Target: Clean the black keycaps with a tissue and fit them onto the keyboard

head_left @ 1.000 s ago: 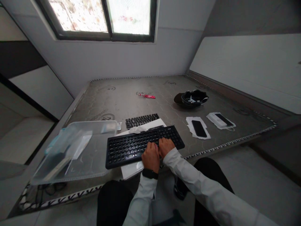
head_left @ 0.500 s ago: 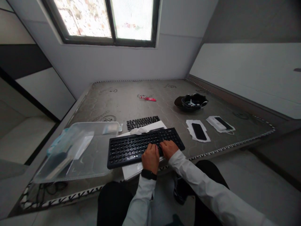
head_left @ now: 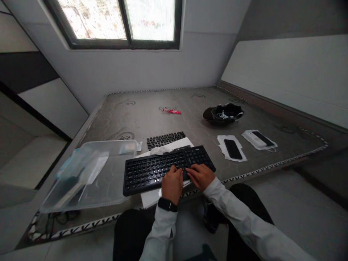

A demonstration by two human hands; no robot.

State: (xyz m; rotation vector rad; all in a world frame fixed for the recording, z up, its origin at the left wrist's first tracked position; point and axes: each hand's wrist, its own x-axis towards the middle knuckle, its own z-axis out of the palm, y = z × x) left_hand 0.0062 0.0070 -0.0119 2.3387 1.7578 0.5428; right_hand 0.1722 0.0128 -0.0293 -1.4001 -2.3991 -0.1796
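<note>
A black computer keyboard (head_left: 152, 170) lies at a slant near the front edge of the mattress, partly over white sheets or a flat white box (head_left: 149, 198). My left hand (head_left: 172, 184) is closed at its front edge, fingers curled and thumb pressed in. Just right of it, my right hand (head_left: 201, 176) bends its fingers onto the keyboard's lower edge, near the number pad. The fingertips of both hands are partly hidden. Behind the keyboard lies a black block of keys (head_left: 165, 140), with a crumpled white tissue (head_left: 160, 150) between them.
A clear plastic bin (head_left: 114, 188) with papers inside stands at left, cables (head_left: 63, 217) by its front. To the right are a black phone (head_left: 232, 149) on white paper, a second dark device (head_left: 263, 139) and a cap (head_left: 224, 114). A red wrapper (head_left: 172, 111) lies farther back.
My right hand has shifted slightly to the right, its fingers a little more stretched out. My left hand stays at the keyboard's front edge, and the view has moved a little.
</note>
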